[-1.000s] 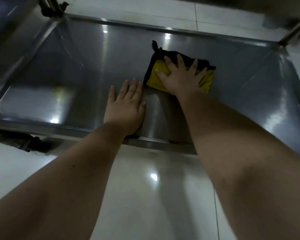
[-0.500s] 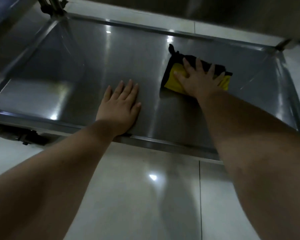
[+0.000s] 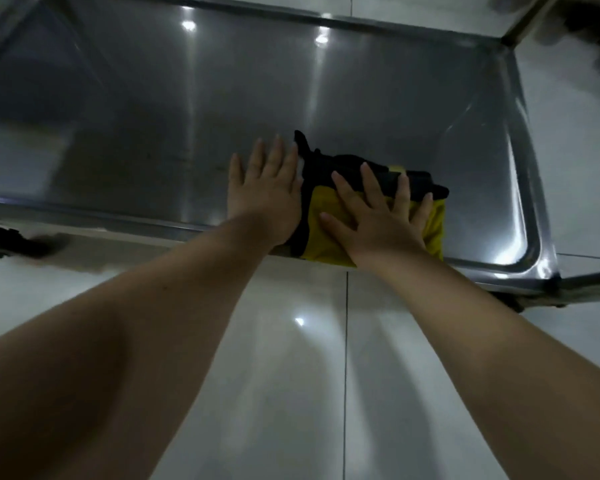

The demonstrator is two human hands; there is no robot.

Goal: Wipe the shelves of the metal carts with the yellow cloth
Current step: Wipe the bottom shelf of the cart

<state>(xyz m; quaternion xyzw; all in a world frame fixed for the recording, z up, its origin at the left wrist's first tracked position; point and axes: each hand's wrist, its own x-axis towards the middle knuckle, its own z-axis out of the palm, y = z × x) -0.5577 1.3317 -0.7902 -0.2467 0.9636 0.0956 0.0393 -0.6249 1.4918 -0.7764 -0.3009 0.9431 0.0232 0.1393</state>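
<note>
Both hands lie flat, fingers spread: right hand presses the folded yellow-and-black cloth at the shiny steel cart shelf's near edge; left hand rests just left of it.

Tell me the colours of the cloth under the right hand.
Yellow with a black part along its far side; the cloth shows best in the head view.

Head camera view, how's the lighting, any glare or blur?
Head view: dim overall, with small bright glints on the metal shelf near its far rim and one on the tiled floor. Head view edges: the caster at lower left and the dark shape at top right are smeared. Head view centre: the left hand, right hand and yellow cloth look fairly sharp.
</note>
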